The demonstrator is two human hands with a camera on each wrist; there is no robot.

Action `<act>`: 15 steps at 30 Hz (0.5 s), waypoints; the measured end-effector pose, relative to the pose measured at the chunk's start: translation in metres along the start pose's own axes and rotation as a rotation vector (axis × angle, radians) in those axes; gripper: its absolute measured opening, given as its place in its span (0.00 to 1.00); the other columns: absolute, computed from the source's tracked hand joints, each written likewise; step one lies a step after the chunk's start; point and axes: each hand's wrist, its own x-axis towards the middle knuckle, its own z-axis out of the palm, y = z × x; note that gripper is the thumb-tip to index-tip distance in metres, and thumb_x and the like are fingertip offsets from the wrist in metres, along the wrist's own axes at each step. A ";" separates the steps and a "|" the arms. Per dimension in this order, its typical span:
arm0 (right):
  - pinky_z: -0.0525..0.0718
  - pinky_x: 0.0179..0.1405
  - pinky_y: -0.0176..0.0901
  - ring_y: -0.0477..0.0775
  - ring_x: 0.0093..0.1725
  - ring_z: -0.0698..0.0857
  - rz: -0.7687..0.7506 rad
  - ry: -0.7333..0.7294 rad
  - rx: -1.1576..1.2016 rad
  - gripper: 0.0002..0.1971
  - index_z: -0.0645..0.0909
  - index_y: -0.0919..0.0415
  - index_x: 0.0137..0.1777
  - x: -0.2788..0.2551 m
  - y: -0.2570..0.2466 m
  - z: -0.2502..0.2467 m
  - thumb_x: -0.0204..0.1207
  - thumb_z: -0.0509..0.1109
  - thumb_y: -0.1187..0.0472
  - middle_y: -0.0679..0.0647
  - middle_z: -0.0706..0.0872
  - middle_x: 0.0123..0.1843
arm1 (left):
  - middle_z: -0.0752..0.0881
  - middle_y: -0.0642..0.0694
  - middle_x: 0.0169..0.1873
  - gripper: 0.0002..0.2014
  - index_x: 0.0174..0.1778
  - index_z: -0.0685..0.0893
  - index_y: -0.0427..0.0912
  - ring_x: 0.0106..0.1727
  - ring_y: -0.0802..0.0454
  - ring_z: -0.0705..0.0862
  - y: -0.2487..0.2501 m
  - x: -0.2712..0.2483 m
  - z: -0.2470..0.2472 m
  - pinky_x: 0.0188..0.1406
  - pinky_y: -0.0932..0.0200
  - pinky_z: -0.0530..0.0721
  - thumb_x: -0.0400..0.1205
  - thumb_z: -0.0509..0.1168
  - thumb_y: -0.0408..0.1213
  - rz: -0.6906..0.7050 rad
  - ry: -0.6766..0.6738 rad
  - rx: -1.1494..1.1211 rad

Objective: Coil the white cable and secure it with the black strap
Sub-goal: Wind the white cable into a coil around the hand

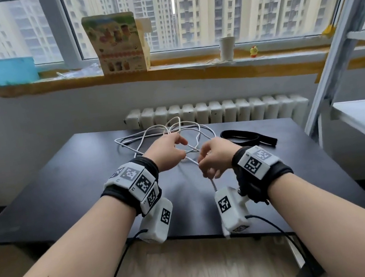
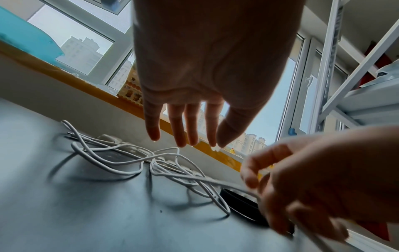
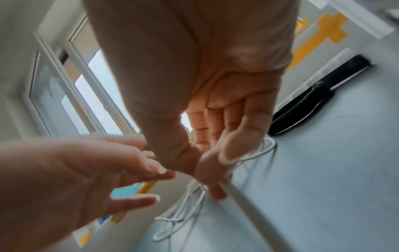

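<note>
The white cable (image 1: 190,158) lies in a loose tangle on the far middle of the black table (image 1: 66,191). My right hand (image 1: 205,168) pinches one strand near its end, and the short tail hangs down below the fist. The right wrist view shows thumb and fingers of that hand (image 3: 207,170) curled round the cable (image 3: 239,204). My left hand (image 1: 177,143) hovers just left of it over the tangle. Its fingers (image 2: 181,133) are straight and hold nothing, above the cable (image 2: 200,179). The black strap (image 1: 245,137) lies flat to the right of the cable, untouched.
A white radiator (image 1: 215,112) runs behind the table's far edge. On the windowsill stand a printed cardboard box (image 1: 117,43), a paper cup (image 1: 227,48) and a blue tub (image 1: 5,71). A metal shelf frame (image 1: 339,55) stands at the right.
</note>
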 end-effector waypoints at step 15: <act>0.87 0.28 0.36 0.47 0.22 0.85 -0.201 0.213 0.742 0.12 0.85 0.71 0.47 -0.024 0.009 -0.043 0.69 0.64 0.81 0.63 0.85 0.35 | 0.89 0.40 0.38 0.13 0.52 0.81 0.36 0.39 0.49 0.87 0.048 -0.015 0.012 0.47 0.58 0.84 0.84 0.51 0.34 -0.025 -0.382 -0.465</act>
